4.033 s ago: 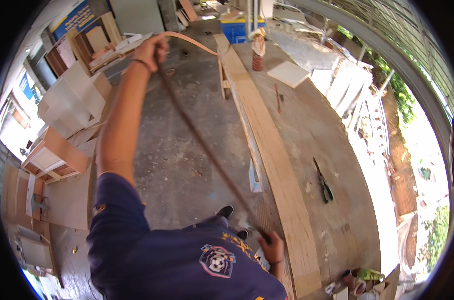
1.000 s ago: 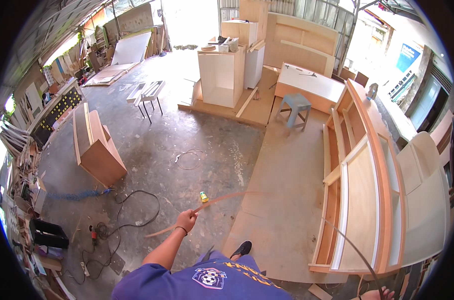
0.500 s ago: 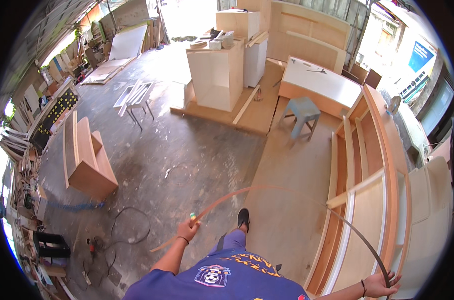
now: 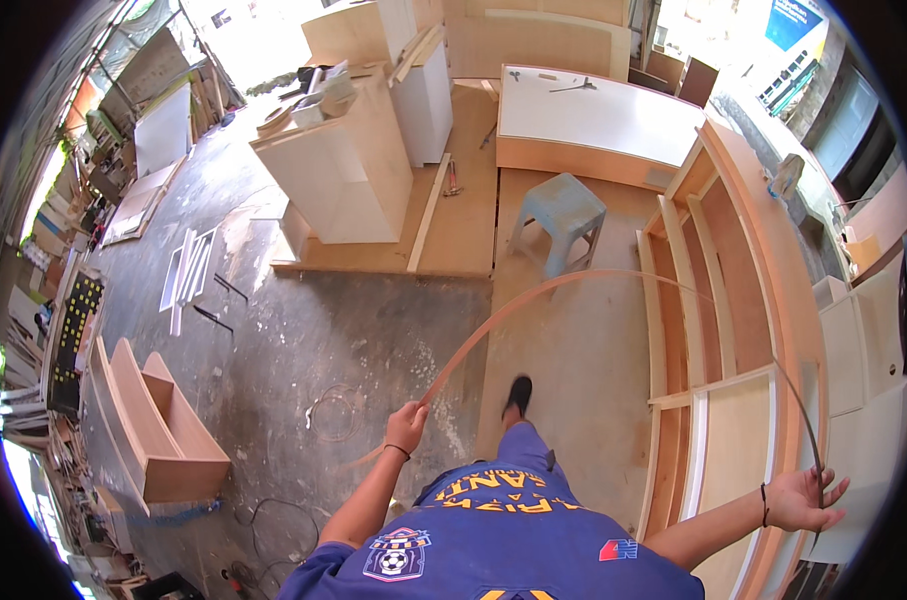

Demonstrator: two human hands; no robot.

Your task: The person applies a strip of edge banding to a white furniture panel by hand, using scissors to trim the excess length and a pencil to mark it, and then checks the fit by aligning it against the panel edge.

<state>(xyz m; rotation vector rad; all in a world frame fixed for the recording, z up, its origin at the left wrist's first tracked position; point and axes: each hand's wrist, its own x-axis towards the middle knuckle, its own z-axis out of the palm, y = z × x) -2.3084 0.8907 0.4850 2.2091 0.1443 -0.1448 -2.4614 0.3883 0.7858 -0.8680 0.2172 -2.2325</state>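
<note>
Since the frame half a second earlier, the brown strip [image 4: 473,340] has shifted in view, its arch now reaching the feet of the blue stool [image 4: 563,212]. Below the stool and to its left, the left hand [image 4: 406,427] has its fingers clamped on the strip. Well below and right of the stool, the strip crosses the right hand [image 4: 808,498]; whether those fingers clamp it, I cannot tell.

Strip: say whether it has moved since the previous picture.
Yes: the strip has moved forward, its arc now appearing much closer to the stool.
</note>
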